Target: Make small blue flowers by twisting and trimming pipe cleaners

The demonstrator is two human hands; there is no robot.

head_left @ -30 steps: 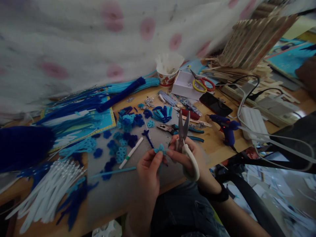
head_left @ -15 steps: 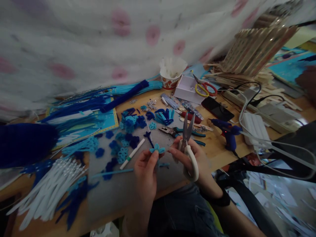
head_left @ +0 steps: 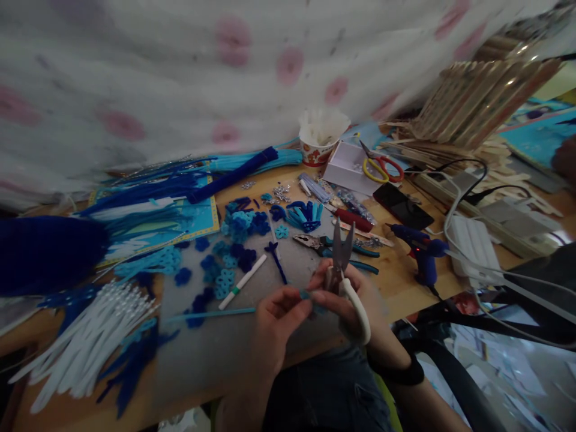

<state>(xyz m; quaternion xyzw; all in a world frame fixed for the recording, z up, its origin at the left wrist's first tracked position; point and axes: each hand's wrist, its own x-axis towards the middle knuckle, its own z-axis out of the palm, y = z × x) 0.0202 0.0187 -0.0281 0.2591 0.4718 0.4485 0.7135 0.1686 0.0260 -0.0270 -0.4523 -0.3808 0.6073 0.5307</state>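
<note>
Left hand: (head_left: 281, 318) fingertips pinched on a small light blue fuzzy piece (head_left: 305, 294); palm hidden.
Right hand: (head_left: 366, 294) fingers hooked through the white-handled scissors (head_left: 342, 247), thumb and finger closed at the piece's right side.
Light blue piece: between the two sets of fingertips, above the near part of the grey mat (head_left: 207, 354). Mostly covered by fingers, so its long axis can't be read. Both hands at it, neither clearly nearer.
Scissors: right of and beyond the piece, blades slightly apart, tips pointing away from the wearer. Blades don't touch the piece.
Dark blue stem: (head_left: 276, 263) on the mat beyond the left hand, not held, long axis running away from the wearer.
White pen: (head_left: 249, 276) left of the stem, slanted.
Pliers: (head_left: 326, 245) beyond the scissor hand, teal handles toward the right.
Glue gun: (head_left: 420, 247) farther right, red light showing; phone (head_left: 402, 206) just beyond it.
Vs half a second ago: petals then stood spread in the left fingertips with the right fingers just off; now the fingertips meet over them. Hands sit lower in view, and the stem's near end, then behind the flower, shows. Scissors stay parted.
</note>
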